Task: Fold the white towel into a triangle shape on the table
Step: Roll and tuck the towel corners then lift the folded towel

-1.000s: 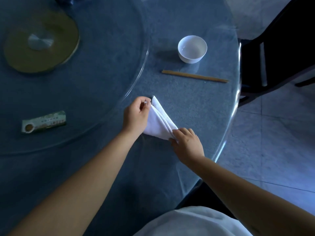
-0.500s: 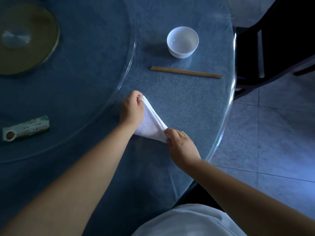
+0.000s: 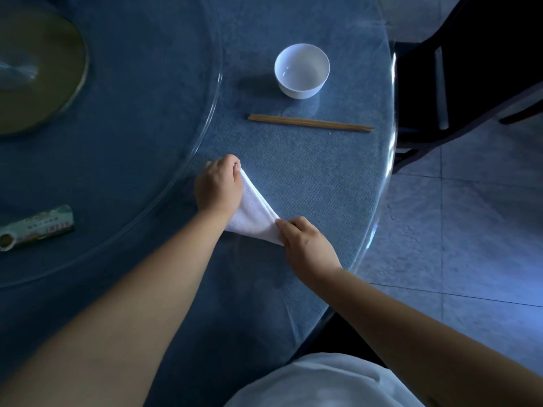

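head view: small white folded cloth towel (image 3: 254, 212) lies on blue round glass-topped table (image 3: 308, 177); left hand (image 3: 219, 186) pinches its far corner, right hand (image 3: 307, 245) pinches its near corner. white round ceramic bowl (image 3: 302, 71) appears empty.

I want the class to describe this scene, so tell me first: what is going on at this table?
A person is folding a white towel on a round blue table. The left hand pinches its far corner and the right hand pinches its near corner, with the cloth stretched between them in a narrow triangular shape. Beyond it lie a pair of chopsticks and an empty white bowl, both untouched.
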